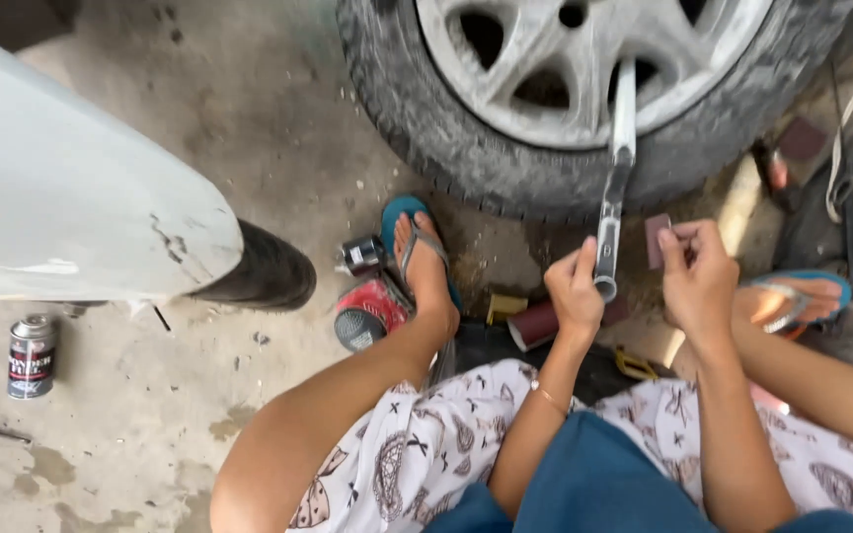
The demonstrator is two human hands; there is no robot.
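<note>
Head view: left hand is closed round the low end of a long metal wrench, w/ its top end on the hub of a car wheel lying just ahead. Right hand pinches a small dark red sandpaper piece betw. thumb & fingers, right beside the wrench. A foot in a teal sandal rests nr the tyre; a spray can stands far left on the concrete floor.

Place: a car fixing shop.
Clue at 12 o'clock: a big dusty wheel.
Clue at 9 o'clock: white car part, spray can.
Floor: dirty concrete.
</note>
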